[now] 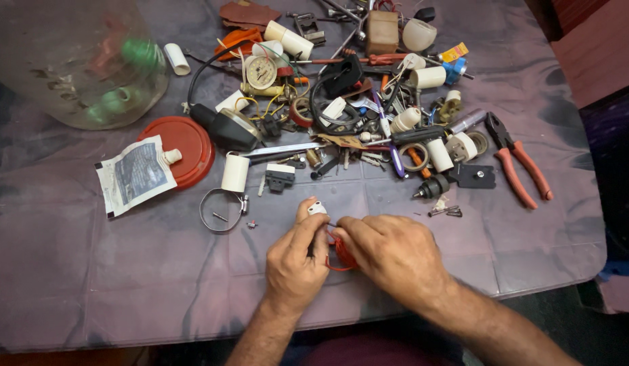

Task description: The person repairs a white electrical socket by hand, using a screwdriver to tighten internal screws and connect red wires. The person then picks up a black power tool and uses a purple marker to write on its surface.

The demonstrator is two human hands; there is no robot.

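Gripping a small white plastic fitting (317,207) between thumb and fingers, the left hand (295,261) is closed around it at the near edge of the table (91,291).

Head view, single frame:

- Right hand (395,254): fingers curled tight, pinching a coil of red wire (340,257) that touches the white fitting; both hands meet over the wire.
- Red wire: lies between the two hands, mostly hidden under the right fingers.
- Just beyond the left hand: a metal hose clamp (221,210) lying flat, with a white cylinder (235,172) standing at its far side.
- Farther out to the left of the left hand: a red round lid (192,142), a flattened white pouch (135,175) overlapping it, and a clear glass jar (77,61) on its side.
- Beyond the right hand: a black drill chuck (433,187) and loose screws (446,211), near but apart from the knuckles.
- Well to the right of the right hand: red-handled pliers (521,169), jaws pointing away.
- Far side, ahead of both hands: a dense heap of parts, including a round dial gauge (261,72), a roll of tape (301,112) and a brown box-shaped part (383,30).
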